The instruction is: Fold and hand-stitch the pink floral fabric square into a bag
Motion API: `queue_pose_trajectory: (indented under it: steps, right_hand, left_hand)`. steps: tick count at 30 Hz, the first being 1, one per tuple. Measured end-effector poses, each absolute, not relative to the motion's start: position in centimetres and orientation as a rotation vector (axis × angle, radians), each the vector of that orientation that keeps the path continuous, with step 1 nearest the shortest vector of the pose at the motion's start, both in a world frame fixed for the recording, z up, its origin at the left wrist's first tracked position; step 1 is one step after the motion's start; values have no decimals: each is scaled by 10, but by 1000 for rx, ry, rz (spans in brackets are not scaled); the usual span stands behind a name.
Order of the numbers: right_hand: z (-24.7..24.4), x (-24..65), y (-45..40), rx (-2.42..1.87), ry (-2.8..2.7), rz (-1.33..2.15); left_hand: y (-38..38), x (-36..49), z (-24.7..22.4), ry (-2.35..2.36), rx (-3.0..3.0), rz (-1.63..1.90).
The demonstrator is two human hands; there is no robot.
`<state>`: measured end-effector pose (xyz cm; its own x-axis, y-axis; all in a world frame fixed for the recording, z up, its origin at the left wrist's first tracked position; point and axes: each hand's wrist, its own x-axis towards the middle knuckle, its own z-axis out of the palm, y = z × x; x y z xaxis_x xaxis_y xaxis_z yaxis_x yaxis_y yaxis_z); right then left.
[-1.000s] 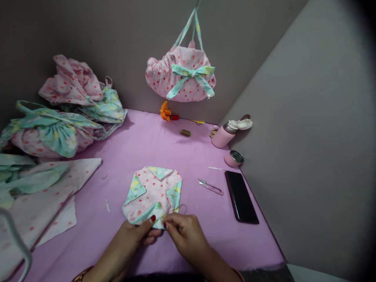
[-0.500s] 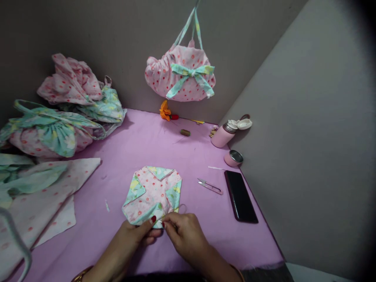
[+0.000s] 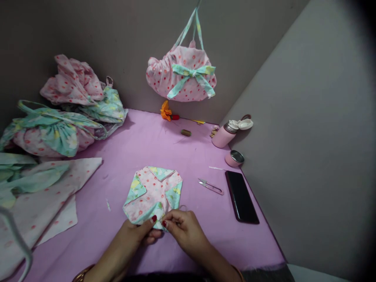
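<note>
Grip of left hand unchanged, closed on cloth; right hand slightly higher, pinched closed, contents unclear.

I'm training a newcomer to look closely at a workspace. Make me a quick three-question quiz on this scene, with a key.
1. Multiple choice. Which of these lies on the purple cloth just left of the black phone in the picture?
A) the hanging bag
B) the small snips
C) the orange flower

2. True or false: the flip lid of the pink bottle is shut.

3. Fill in one word, near or far: the left hand and the right hand are both at the ____ edge of the folded fabric piece, as the person sees it.

Key: 1: B. 2: False; it stands open. 3: near.
</note>
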<state>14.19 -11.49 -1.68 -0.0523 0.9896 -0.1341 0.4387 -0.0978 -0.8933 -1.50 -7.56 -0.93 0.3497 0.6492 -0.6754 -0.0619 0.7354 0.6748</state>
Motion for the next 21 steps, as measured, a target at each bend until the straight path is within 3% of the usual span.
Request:
queue_pose_trajectory:
  steps: [21]
  right_hand:
    - [-11, 138, -116, -1616, -1714, 1010]
  left_hand:
    - [-75, -15, -13, 1045, 543, 527]
